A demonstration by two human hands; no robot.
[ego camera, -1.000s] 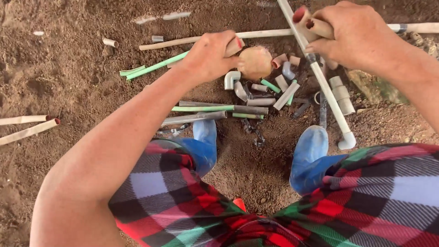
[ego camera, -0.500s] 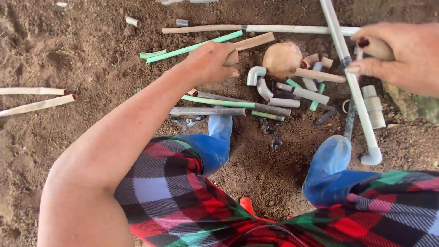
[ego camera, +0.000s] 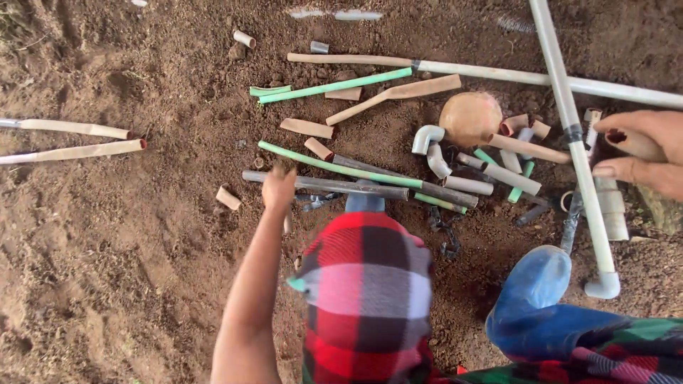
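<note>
A dark grey pipe (ego camera: 324, 184) lies flat on the brown soil (ego camera: 142, 235), and its left part is touched by the left hand (ego camera: 278, 188); the fingers are curled down over it, though whether it is gripped cannot be told. A small brown cylinder (ego camera: 635, 144) is pinched between thumb and fingers of the right hand (ego camera: 640, 151), beside a long white pipe (ego camera: 573, 135) ending in an elbow. Nearby are scattered a green pipe (ego camera: 334, 86), short tan offcuts, white elbows and a rounded tan lump (ego camera: 469, 117).
</note>
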